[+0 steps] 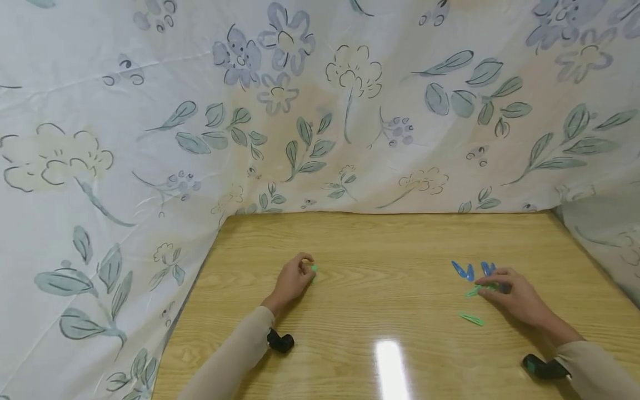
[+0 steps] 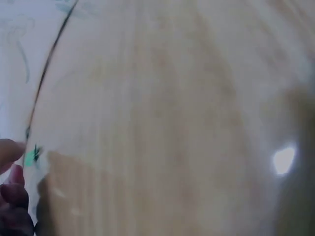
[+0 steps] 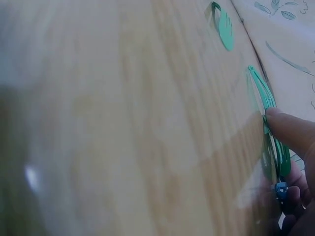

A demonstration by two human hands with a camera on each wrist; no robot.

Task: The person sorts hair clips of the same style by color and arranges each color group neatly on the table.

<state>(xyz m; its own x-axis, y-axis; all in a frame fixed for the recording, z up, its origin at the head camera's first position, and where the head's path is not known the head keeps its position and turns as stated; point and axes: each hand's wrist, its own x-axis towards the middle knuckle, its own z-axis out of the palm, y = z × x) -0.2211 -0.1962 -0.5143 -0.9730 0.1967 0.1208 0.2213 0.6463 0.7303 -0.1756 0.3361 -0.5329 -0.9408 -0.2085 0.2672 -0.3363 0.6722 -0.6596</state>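
Observation:
My left hand [image 1: 294, 280] is over the left part of the table, pinching a small green hair clip [image 1: 314, 268] of which only a bit shows. In the left wrist view that green bit [image 2: 30, 158] sticks out by the fingertips. My right hand [image 1: 517, 295], at the right, pinches a green snap hair clip [image 3: 280, 152] between thumb and fingers. Another green strip [image 3: 263, 91] overlaps it by the thumb tip. A separate green hair clip [image 1: 471, 319] lies nearer me. Blue hair clips [image 1: 464, 271] lie just beyond the right hand, partly hidden by its fingers.
The wooden table [image 1: 380, 289] ends at a floral cloth [image 1: 320, 111] that hangs behind it and along both sides. A bright light reflection [image 1: 391, 366] shows near the front. Black wrist devices [image 1: 281, 341] sit at both sleeves.

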